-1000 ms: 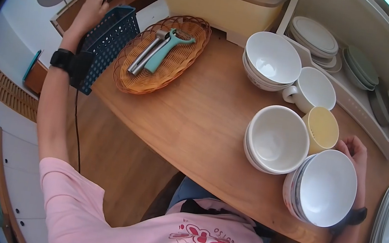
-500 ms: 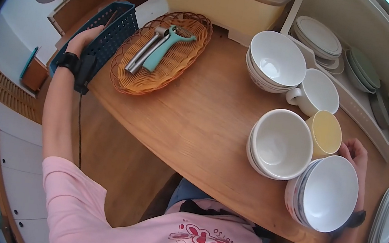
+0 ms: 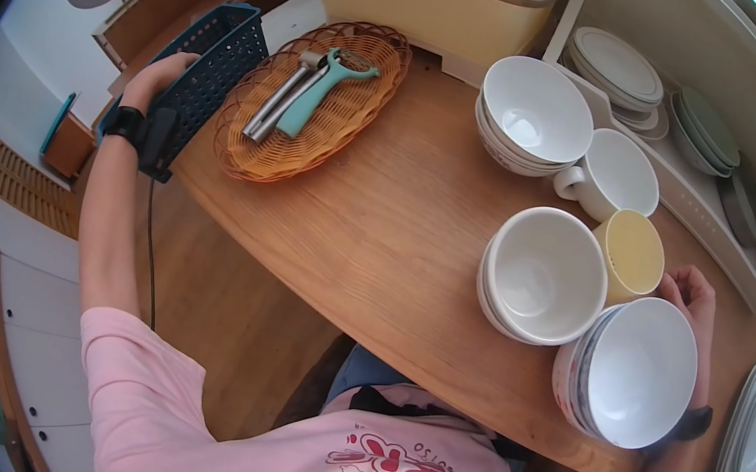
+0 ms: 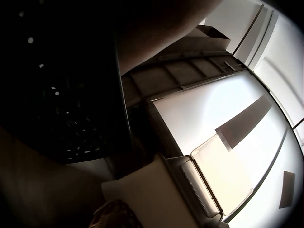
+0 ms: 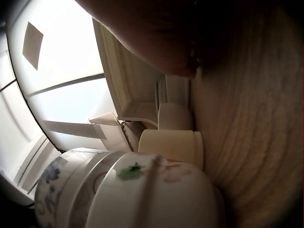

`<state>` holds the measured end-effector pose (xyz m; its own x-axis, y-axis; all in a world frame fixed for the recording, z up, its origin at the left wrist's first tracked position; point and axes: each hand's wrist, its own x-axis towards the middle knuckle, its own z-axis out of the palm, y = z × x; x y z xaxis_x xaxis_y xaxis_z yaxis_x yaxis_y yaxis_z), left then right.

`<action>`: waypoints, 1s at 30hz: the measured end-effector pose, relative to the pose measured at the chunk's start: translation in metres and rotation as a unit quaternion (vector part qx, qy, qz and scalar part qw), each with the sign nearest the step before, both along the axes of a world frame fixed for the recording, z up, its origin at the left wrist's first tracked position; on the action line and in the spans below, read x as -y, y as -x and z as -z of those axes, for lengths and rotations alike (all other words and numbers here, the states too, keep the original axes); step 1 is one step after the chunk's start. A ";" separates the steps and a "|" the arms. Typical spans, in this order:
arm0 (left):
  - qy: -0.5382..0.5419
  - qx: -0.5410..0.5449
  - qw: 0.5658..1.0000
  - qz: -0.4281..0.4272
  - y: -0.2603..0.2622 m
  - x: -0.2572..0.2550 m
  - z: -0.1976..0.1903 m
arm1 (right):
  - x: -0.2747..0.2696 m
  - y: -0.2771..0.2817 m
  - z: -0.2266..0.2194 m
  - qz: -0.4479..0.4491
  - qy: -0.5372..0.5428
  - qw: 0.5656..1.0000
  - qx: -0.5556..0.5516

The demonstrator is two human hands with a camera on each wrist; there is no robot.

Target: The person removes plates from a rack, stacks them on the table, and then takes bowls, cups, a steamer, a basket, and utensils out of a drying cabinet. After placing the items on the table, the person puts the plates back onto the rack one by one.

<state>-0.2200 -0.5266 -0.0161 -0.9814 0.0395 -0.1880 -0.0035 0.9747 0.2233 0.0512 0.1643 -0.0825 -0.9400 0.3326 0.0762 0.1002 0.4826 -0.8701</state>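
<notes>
At the table's left end, my left hand [image 3: 159, 78] reaches into a dark blue perforated basket [image 3: 218, 66]. The basket wall hides its fingertips, so I cannot tell what they hold. In the left wrist view, the basket's wall [image 4: 71, 118] shows as a dark holed panel beside the hand [image 4: 156, 33]. My right hand [image 3: 694, 295] rests on the table with fingers loosely bent, beyond a stack of white bowls [image 3: 636, 372] and beside a yellow cup [image 3: 630, 252]. The right wrist view shows floral bowls [image 5: 152, 190] near this hand [image 5: 152, 38].
A wicker tray [image 3: 333, 146] carries a teal peeler [image 3: 310, 104] and a metal garlic press [image 3: 275, 108]. More white bowls [image 3: 538, 113] and a white mug [image 3: 616, 179] stand right of centre. Plates [image 3: 619, 62] sit in the rack [image 3: 685, 209]; other plates [image 3: 750, 428] lie at the right edge.
My left hand has come down from above the basket into it. A dark stick-like item seen there half a second ago is out of sight. The right hand stays put.
</notes>
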 end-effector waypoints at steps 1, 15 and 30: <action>0.027 -0.001 0.999 0.018 -0.001 0.001 -0.002 | 0.001 0.000 0.000 -0.001 0.000 1.000 -0.004; -0.277 0.141 0.934 -0.175 -0.008 0.011 0.014 | -0.005 -0.002 0.001 -0.027 -0.037 0.999 0.028; -0.330 0.126 0.890 -0.289 -0.027 -0.002 0.005 | -0.001 -0.001 -0.002 -0.005 -0.005 1.000 0.005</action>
